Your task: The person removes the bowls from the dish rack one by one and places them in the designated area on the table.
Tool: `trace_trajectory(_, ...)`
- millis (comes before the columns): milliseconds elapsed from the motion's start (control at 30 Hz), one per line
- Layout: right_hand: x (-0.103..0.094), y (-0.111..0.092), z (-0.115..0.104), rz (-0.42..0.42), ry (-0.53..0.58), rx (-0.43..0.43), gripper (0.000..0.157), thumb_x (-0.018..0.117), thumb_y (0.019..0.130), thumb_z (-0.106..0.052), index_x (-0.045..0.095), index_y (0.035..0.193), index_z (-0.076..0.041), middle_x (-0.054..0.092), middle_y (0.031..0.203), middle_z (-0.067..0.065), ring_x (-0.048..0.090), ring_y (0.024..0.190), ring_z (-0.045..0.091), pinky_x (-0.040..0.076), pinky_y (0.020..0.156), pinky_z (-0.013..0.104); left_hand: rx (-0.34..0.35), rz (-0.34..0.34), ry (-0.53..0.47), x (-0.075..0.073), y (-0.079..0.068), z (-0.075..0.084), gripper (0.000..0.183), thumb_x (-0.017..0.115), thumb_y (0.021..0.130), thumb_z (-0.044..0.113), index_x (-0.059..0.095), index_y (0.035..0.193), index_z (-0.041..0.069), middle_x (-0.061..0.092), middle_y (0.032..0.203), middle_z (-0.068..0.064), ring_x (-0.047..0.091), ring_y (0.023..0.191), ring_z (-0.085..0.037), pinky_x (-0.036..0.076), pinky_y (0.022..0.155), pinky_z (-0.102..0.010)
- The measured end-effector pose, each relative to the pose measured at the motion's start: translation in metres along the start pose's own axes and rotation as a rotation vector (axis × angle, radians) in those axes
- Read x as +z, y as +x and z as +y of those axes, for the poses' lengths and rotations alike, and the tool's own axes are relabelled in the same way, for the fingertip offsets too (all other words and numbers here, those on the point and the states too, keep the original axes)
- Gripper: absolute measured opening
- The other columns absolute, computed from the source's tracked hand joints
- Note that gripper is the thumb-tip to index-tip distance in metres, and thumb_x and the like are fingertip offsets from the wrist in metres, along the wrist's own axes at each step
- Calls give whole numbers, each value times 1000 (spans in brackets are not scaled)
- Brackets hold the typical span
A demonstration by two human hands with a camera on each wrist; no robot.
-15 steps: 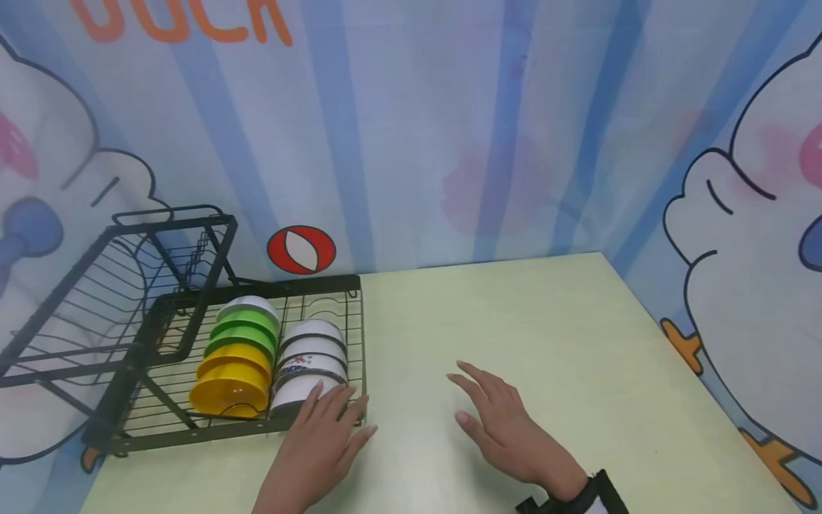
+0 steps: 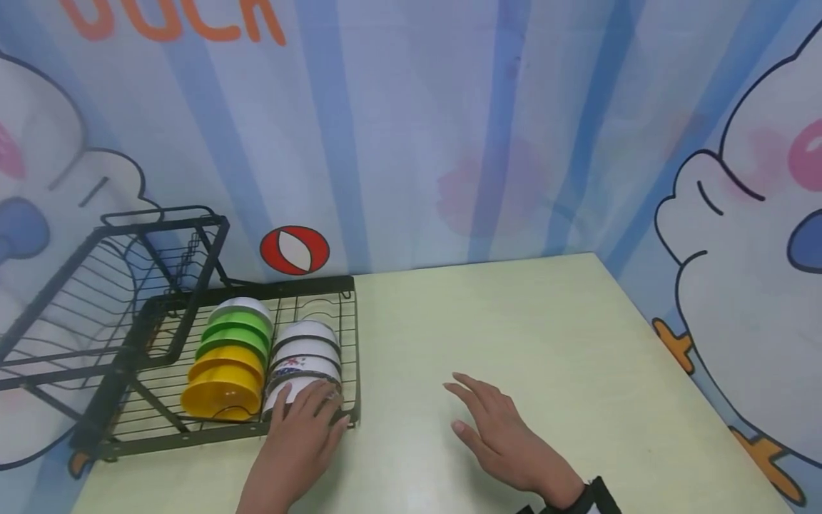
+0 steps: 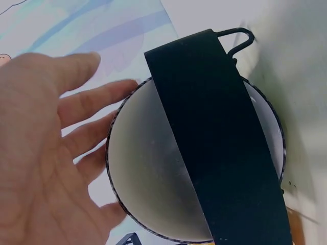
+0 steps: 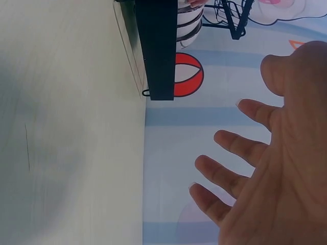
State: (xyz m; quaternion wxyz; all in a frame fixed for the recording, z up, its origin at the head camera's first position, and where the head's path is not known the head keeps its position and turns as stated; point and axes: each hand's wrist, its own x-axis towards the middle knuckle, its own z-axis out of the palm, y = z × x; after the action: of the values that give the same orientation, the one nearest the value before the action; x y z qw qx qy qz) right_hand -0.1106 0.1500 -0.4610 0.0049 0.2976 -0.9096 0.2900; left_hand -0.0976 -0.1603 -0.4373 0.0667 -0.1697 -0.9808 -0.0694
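Observation:
My left hand (image 2: 297, 435) reaches over the front of a row of white bowls standing on edge in a black dish rack (image 2: 218, 432). Its fingers are spread and loosely bent, with the tips right at the rim of the nearest white bowl (image 3: 145, 163) in the left wrist view. The rack's dark front bar (image 3: 204, 122) crosses in front of that bowl's mouth. One bowl behind it carries a floral print (image 2: 305, 366). Out over the table to the right, my right hand (image 2: 507, 439) hovers with fingers apart and nothing in it.
Left of the white bowls stands a second row, with yellow bowls (image 2: 222, 392) in front, green bowls (image 2: 237, 335) behind and a white one at the back. A raised wire basket (image 2: 83, 300) rises at the rack's left. The pale table (image 2: 488, 321) meets a printed curtain (image 2: 411, 143).
My left hand has shifted left and slightly down, its fingers now over the front white bowl. The right hand hardly moves. The whole head view has slid slightly left.

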Motion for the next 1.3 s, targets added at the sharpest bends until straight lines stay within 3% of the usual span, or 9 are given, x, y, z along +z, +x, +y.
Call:
trace_trajectory(400,2,1,1,2,0,5,47,40,100,-32,30,145,-21,26,151,5,21,134,16,29,100,58,-87,17,2,-1,7,-8,37,56,92,33,60,122,11,51,131,-12,35,122,-33,29,99,-67)
trace_trajectory(733,3,1,2,11,-1,6,47,41,100,-32,31,145,-21,26,151,5,20,134,16,30,99,59,-146,-33,-19,-1,9,-15,47,55,92,36,53,130,10,47,132,-21,36,122,-39,33,94,-70)
trace_trajectory(933,2,3,1,10,7,8,47,42,100,-31,33,144,-17,26,151,6,20,134,17,29,100,59,-182,-112,-12,-5,14,-21,56,52,91,47,48,134,10,44,134,-27,36,121,-44,33,88,-73)
trace_trajectory(1100,3,3,3,9,1,17,47,40,100,-34,33,144,-19,26,151,4,21,134,16,30,100,58,-196,-159,-26,-6,18,-24,61,52,89,53,47,135,13,43,136,-25,35,121,-43,33,87,-71)
trace_trajectory(1300,4,2,4,18,-1,7,47,39,100,-35,32,144,-21,25,151,2,20,134,15,30,100,58,-180,-161,-20,-5,18,-28,61,54,88,54,50,133,14,45,136,-22,35,120,-43,34,87,-70)
